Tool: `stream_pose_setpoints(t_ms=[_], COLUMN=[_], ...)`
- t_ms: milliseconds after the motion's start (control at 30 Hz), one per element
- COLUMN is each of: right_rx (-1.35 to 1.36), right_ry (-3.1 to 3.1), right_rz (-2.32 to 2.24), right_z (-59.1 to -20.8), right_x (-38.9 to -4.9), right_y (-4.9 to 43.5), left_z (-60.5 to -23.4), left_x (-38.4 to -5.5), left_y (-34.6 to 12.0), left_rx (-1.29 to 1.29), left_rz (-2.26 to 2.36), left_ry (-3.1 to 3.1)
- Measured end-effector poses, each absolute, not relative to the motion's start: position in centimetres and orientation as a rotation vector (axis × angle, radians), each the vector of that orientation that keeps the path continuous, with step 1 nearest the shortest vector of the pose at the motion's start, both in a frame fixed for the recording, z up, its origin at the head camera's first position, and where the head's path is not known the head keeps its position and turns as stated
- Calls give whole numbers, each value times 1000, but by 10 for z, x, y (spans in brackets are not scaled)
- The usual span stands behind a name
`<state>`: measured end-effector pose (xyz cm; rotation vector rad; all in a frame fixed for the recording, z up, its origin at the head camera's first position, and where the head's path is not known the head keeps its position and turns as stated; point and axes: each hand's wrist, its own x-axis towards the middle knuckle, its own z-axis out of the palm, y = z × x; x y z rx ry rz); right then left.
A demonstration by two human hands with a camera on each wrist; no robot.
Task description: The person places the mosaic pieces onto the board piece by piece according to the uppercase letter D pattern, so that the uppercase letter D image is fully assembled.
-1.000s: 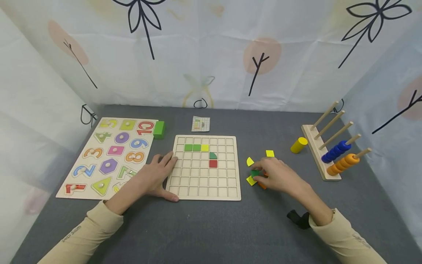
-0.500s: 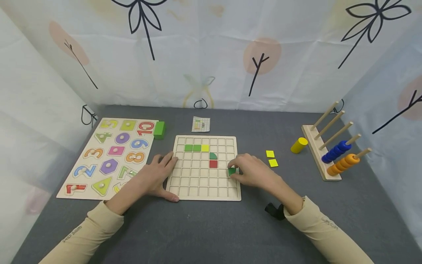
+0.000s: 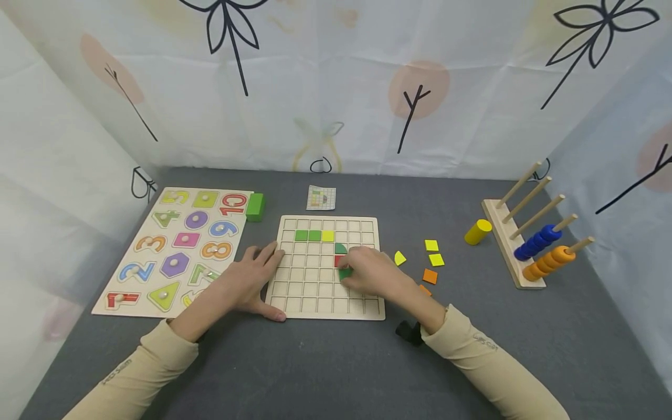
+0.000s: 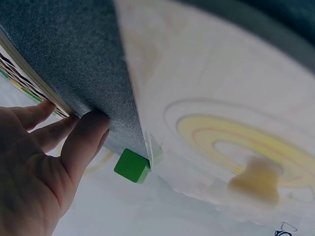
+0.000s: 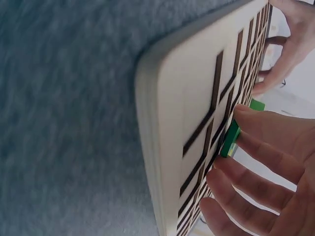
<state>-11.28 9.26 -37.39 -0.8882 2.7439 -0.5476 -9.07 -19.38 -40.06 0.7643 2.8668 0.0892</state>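
Observation:
A wooden grid board [image 3: 304,302] lies flat on the grey table. My left hand [image 3: 247,283] rests along its left edge, thumb at the near corner and fingers stretched out. Between thumb and fingertips my right hand [image 3: 375,273] pinches a dark green tile [image 5: 230,140], close over the board's cells just below a red square tile [image 3: 337,261]. Above the red one sits a green quarter-round tile [image 3: 340,248]. Farther up, two light green tiles [image 3: 307,235] and a yellow tile [image 3: 328,235] form a row. My right hand partly covers the red tile.
Right of the board lie loose yellow tiles [image 3: 436,259] and orange tiles [image 3: 430,276]. Beyond them stand a yellow cylinder [image 3: 478,232] and a peg rack [image 3: 517,256]. A number puzzle [image 3: 133,233], a green block [image 3: 255,207] and a small pattern card [image 3: 321,198] lie left and behind.
My right hand has picked up the dark green tile from the loose pieces and carried it left, over the board to below the red tile. My left hand stays in place.

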Motion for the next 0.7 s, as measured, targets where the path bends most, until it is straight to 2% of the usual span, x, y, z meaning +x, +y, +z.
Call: stream_pose_setpoints(t_ms=[700], right_rx=[-901], right_ry=[2756], right_rz=[-551], right_z=[-376], right_x=[-109], right_y=[85], left_z=[-398], left_x=[-91], left_y=[-192], left_rx=[744], left_rz=[94], left_ry=[2840])
